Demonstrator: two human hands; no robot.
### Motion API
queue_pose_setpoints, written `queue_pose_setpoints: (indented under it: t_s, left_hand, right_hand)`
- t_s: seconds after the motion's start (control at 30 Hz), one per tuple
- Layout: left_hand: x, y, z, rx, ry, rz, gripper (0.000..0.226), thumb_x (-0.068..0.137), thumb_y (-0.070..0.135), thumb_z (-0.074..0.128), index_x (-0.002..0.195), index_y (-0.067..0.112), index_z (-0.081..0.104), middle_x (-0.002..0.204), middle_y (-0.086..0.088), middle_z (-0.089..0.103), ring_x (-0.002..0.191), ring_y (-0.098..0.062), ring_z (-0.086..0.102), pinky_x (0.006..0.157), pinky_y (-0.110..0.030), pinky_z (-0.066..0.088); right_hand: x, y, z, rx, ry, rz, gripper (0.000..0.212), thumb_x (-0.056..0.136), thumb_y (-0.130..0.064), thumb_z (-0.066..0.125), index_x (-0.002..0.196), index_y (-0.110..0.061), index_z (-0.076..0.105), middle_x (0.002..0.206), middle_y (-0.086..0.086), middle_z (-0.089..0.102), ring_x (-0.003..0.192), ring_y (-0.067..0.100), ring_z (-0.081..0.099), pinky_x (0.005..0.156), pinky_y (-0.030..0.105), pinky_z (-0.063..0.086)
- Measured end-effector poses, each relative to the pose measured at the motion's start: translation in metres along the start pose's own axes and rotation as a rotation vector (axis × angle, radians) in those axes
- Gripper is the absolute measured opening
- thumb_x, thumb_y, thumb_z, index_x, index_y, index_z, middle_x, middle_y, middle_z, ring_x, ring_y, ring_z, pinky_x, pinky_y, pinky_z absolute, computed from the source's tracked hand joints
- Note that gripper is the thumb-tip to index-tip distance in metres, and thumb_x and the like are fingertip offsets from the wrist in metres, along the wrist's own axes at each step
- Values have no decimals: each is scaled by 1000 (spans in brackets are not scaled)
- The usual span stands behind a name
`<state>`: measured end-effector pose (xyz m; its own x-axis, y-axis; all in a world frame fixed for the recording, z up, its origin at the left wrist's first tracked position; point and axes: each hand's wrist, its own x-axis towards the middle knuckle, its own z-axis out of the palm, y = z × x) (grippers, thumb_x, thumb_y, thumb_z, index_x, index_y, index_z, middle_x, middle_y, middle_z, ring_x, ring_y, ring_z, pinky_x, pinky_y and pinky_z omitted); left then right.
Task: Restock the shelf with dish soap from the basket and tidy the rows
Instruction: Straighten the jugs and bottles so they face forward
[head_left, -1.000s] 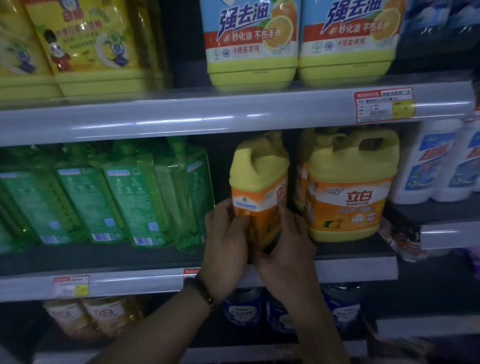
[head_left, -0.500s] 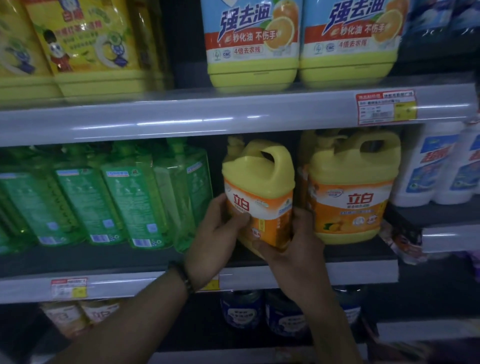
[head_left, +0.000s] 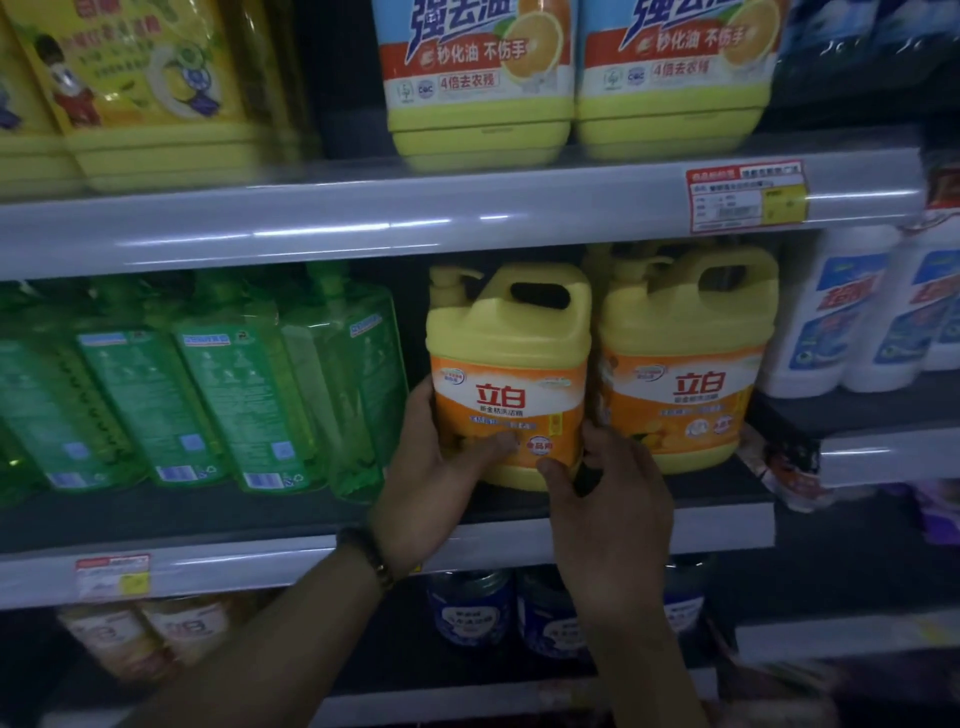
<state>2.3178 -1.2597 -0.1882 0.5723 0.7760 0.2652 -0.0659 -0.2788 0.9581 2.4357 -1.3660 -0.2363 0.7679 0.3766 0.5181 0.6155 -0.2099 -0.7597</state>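
A yellow dish soap jug with an orange label stands upright on the middle shelf, label facing me. My left hand grips its lower left side, thumb across the label. My right hand holds its lower right corner. A second identical jug stands just to its right, almost touching, with more jugs behind it. The basket is out of view.
Green soap bottles fill the shelf to the left, a dark gap between them and the held jug. White bottles stand at the right. Large yellow jugs sit on the upper shelf, blue tubs below.
Both hands turned the jug from side-on to label-forward and set it upright beside the second jug. The view has moved closer to the shelf.
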Motion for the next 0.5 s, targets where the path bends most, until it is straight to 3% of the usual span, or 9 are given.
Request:
queue_pose_setpoints:
  t_s: [0.1,0.2,0.33,0.4,0.5]
  left_hand:
    - [-9,-1,3,35,7,26,91,76,36,90,152,34,40,139,15,64,127,-2,62,108,-31,54]
    - [-12,-6,3,142,53,43,99,66,56,86,151,51,36,147,16,50,139,-9,50,115,-44,47]
    - [-15,-9,6,163,58,58,102,68,49,85,154,56,30,150,16,49,145,-16,45,117,-51,44]
    - [-16,-9,9,182,54,63,106,67,50,83,156,53,26,149,18,46,145,-14,42,118,-50,42]
    - [-19,-4,15,229,41,76,109,64,56,76,158,49,21,144,21,43,142,-8,36,119,-40,37]
  right_hand:
    - [-1,1,-1,-8,29,-16,38,91,-27,83,124,-15,70,120,6,69,107,25,67,87,30,50]
    - [1,2,-4,-25,9,-21,30,93,-26,81,120,-17,71,113,2,70,103,23,66,84,30,48]
    - [0,0,-5,-93,-23,-87,42,97,-25,74,137,-13,67,127,8,68,116,30,63,99,47,55]
    - [-1,1,-6,-46,-40,-66,48,101,-18,68,148,-13,60,137,10,63,124,29,60,105,41,51]
    - [2,5,-12,22,-56,-52,48,104,-16,60,152,-19,58,134,4,65,119,21,63,98,31,51]
